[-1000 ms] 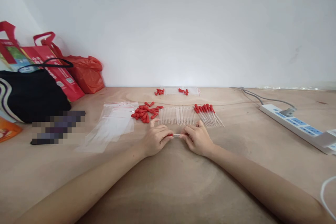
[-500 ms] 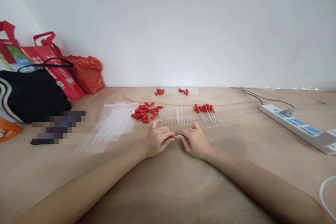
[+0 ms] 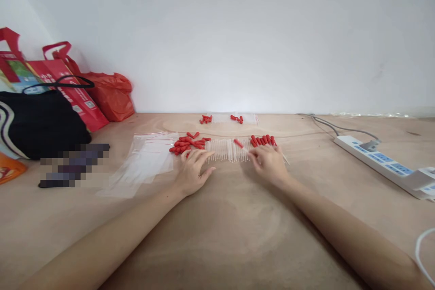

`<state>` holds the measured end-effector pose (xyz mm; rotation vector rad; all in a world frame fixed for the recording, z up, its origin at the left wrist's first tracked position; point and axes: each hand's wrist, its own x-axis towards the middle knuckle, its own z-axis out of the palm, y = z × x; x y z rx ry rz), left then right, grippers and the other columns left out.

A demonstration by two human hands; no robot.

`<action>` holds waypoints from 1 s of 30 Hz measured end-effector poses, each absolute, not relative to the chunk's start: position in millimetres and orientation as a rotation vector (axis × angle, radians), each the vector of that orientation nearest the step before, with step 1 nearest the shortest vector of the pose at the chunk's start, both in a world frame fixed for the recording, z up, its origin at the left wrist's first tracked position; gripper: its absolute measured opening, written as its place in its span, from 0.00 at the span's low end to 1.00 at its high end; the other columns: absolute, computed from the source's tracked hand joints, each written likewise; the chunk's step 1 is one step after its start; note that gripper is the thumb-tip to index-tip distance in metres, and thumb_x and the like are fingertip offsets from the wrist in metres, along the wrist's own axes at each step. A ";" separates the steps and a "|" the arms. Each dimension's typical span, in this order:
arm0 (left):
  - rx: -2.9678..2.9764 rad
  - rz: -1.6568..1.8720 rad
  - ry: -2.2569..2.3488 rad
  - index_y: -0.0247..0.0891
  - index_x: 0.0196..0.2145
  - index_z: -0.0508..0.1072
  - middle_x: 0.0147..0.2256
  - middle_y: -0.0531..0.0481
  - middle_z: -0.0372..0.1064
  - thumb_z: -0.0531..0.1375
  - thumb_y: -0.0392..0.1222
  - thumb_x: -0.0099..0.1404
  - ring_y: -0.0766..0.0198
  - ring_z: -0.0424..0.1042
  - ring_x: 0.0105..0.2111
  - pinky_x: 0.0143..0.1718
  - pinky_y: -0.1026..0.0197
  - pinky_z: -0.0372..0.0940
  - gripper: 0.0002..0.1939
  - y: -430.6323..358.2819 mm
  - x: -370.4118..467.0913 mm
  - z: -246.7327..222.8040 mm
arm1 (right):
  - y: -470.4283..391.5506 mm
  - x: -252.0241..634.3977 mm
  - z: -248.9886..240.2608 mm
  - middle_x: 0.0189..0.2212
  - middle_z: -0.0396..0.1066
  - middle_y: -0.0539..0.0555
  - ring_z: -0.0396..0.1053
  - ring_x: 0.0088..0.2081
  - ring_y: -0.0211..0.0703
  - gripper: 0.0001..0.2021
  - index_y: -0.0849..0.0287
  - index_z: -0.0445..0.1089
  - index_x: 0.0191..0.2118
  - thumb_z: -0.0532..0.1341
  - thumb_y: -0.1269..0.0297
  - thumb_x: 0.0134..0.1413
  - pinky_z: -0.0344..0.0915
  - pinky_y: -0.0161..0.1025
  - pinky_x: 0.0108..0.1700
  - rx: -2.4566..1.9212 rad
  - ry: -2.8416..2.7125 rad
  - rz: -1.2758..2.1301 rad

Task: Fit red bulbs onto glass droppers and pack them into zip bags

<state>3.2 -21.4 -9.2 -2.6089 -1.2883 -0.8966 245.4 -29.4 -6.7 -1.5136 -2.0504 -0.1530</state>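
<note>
My right hand (image 3: pixel 270 163) pinches the clear tube of a dropper (image 3: pixel 239 143), whose red rubber bulb points up and left over a row of clear tubes (image 3: pixel 226 150). Partly behind that hand lie several droppers with red bulbs (image 3: pixel 263 139) in a fan. My left hand (image 3: pixel 194 173) is empty, fingers apart, just in front of a pile of loose red rubber bulbs (image 3: pixel 183 144). Its fingertips reach the near edge of the pile; whether they touch a bulb I cannot tell.
Clear zip bags (image 3: pixel 146 163) lie left of the bulbs. More red bulbs (image 3: pixel 205 119) and a clear bag (image 3: pixel 220 118) are by the wall. A power strip (image 3: pixel 380 163) with cables lies right. Shopping bags (image 3: pixel 68 86) and a black bag (image 3: pixel 44 122) stand at the left.
My hands have parted from the middle. The right moved right and forward with the dropper; the left let go, opened and moved left towards the bulb pile.
</note>
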 end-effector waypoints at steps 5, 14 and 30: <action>-2.635 -0.795 -1.453 0.39 0.41 0.67 0.41 0.47 0.65 0.55 0.42 0.58 0.55 0.62 0.43 0.45 0.48 0.49 0.12 -17.0 2.2 -12.7 | -1.6 275.4 -12.5 0.29 0.71 0.54 0.66 0.35 0.48 0.11 0.57 0.67 0.30 0.50 0.60 0.51 0.47 0.45 0.39 -1.914 -1.652 -0.071; -2.635 -0.749 -1.485 0.40 0.34 0.70 0.38 0.49 0.67 0.55 0.41 0.58 0.57 0.63 0.41 0.44 0.50 0.48 0.07 -18.6 3.6 -11.3 | 10.5 276.3 -24.2 0.25 0.69 0.53 0.66 0.33 0.47 0.11 0.58 0.63 0.31 0.51 0.57 0.50 0.48 0.46 0.42 -2.107 -1.606 -0.036; -2.044 -0.817 -1.750 0.39 0.32 0.71 0.37 0.45 0.64 0.59 0.45 0.54 0.52 0.60 0.41 0.41 0.50 0.47 0.08 4.8 -10.5 -11.8 | 6.3 245.0 -17.8 0.26 0.70 0.57 0.65 0.32 0.48 0.14 0.59 0.70 0.28 0.50 0.58 0.49 0.47 0.49 0.40 -2.091 -1.841 -0.134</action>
